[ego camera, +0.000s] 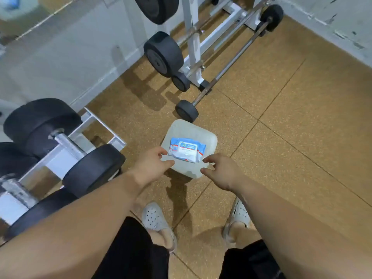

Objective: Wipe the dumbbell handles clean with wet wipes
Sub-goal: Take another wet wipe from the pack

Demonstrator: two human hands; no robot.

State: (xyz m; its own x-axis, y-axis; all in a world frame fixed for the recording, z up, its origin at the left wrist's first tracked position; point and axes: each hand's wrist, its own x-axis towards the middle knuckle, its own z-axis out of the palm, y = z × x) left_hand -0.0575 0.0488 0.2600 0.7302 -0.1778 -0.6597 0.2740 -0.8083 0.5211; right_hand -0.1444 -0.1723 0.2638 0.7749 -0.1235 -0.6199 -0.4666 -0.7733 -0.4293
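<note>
- The pack of wet wipes (187,150) lies flat on top of a white plastic container (190,127) that stands on the cork-coloured floor (291,137). Raised like that, it can be reached with less of a bend.
- Both of the person's arms reach down to it, 1 hand at each end, probably so 1 can steady the pack while the other peels the flap.
- The left hand (151,164) has thumb and forefinger parted around the near left corner of the pack. I cannot tell whether they have closed on it.
- The right hand (221,172) is loosely curled, its thumb and forefinger apart, a fingertip at the near right corner. It holds nothing that I can see.
- 2 dumbbells sit on a white rack (100,122) just to the person's left. The nearer dumbbell handle (68,144) is bare metal and untouched, as is the one below it (17,191).
- No wipe is out yet, so I judge the job to be at its very start.
- A barbell (227,65) lies on the floor beyond the container.
</note>
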